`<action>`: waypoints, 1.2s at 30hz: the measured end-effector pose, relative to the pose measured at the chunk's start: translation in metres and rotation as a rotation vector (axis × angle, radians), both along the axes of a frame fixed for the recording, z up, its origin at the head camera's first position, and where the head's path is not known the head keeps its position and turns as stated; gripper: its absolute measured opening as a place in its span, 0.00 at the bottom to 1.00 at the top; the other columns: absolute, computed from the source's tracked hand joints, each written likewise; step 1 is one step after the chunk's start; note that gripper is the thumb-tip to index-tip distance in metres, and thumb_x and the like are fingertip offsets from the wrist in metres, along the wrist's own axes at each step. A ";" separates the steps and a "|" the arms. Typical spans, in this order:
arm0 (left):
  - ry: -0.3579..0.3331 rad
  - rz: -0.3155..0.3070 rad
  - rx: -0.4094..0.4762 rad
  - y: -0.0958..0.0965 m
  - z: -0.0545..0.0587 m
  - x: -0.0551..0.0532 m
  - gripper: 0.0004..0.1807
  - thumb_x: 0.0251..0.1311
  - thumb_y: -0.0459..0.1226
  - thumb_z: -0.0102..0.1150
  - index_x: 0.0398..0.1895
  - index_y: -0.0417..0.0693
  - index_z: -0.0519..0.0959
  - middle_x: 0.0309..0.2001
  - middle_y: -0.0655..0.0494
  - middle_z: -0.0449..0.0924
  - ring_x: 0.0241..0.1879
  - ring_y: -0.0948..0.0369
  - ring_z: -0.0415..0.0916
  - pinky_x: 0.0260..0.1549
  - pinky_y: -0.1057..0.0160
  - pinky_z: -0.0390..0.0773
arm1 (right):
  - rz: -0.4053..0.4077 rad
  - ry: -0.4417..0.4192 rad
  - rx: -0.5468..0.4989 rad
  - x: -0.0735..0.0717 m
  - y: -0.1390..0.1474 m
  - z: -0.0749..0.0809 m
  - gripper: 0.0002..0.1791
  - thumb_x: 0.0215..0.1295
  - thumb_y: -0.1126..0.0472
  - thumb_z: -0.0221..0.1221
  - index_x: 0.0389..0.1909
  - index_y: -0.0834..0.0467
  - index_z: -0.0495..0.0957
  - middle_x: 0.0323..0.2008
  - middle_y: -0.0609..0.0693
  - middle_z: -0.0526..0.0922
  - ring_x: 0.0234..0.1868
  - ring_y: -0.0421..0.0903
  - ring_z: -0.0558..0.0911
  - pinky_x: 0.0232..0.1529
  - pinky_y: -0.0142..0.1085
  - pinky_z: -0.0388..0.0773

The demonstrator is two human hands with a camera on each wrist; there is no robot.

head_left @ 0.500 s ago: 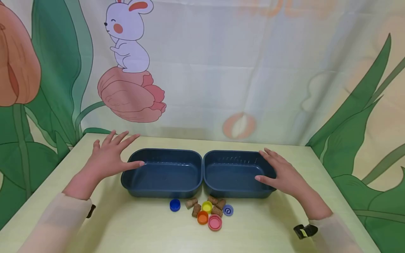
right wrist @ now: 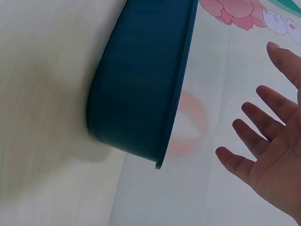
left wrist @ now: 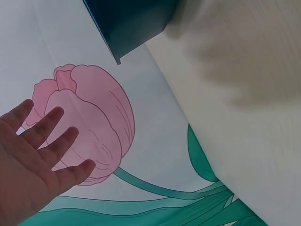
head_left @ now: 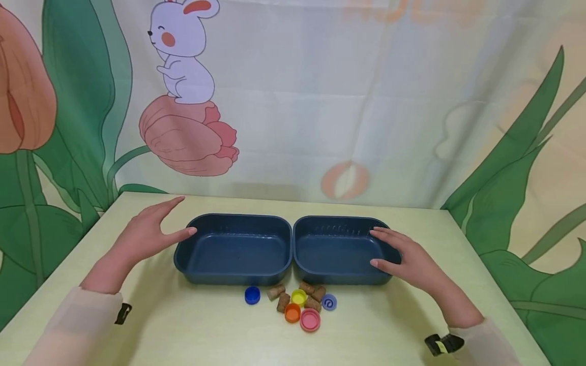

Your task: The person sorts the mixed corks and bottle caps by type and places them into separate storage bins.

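Two dark blue bins stand side by side on the table: the left bin (head_left: 233, 279) and the right bin (head_left: 345, 278). My left hand (head_left: 143, 233) hovers at the left end of the left bin, fingers extended and holding nothing. At the other side, my right hand (head_left: 414, 258) is raised by the right bin's outer end, overlapping its rim in the head view. Its spread fingers (right wrist: 249, 136) appear apart from the bin wall in the right wrist view. In front of the bins lie a blue cap (head_left: 252, 295), a yellow cap (head_left: 299, 297) and several brown corks (head_left: 276, 292).
Near the corks are an orange cap (head_left: 292, 313), a pink cap (head_left: 310, 320) and a lilac cap (head_left: 329, 302). A printed curtain (head_left: 293, 101) hangs behind the pale table (head_left: 220, 335). Dark bands sit at both sleeves.
My left hand has moved slightly left and turned, its fingers now closer together. The right hand's fingers have dropped a little. Bins, caps and corks stay in place.
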State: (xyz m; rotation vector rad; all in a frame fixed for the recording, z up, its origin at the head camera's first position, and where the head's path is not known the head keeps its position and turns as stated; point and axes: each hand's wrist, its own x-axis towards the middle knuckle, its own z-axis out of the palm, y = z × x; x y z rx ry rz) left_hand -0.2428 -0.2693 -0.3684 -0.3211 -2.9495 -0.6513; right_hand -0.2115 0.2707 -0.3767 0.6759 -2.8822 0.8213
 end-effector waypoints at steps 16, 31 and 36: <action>-0.097 0.083 0.191 -0.014 -0.018 0.002 0.38 0.74 0.56 0.52 0.73 0.35 0.65 0.64 0.30 0.75 0.61 0.35 0.75 0.56 0.37 0.79 | 0.042 0.072 -0.063 0.020 -0.005 -0.019 0.29 0.61 0.57 0.72 0.63 0.59 0.79 0.61 0.58 0.83 0.64 0.61 0.79 0.60 0.58 0.80; -0.266 0.126 0.388 -0.015 -0.032 -0.003 0.34 0.77 0.49 0.50 0.72 0.30 0.66 0.65 0.28 0.75 0.58 0.42 0.81 0.46 0.63 0.87 | 0.092 0.046 -0.058 0.028 -0.015 -0.030 0.23 0.62 0.58 0.71 0.57 0.60 0.83 0.55 0.54 0.87 0.58 0.57 0.83 0.58 0.48 0.84; -0.334 0.122 0.476 -0.017 -0.035 -0.005 0.31 0.78 0.44 0.49 0.72 0.27 0.65 0.67 0.28 0.71 0.56 0.48 0.84 0.46 0.67 0.87 | 0.120 0.011 -0.065 0.029 -0.018 -0.028 0.21 0.62 0.58 0.71 0.55 0.59 0.84 0.54 0.53 0.88 0.56 0.55 0.84 0.57 0.45 0.85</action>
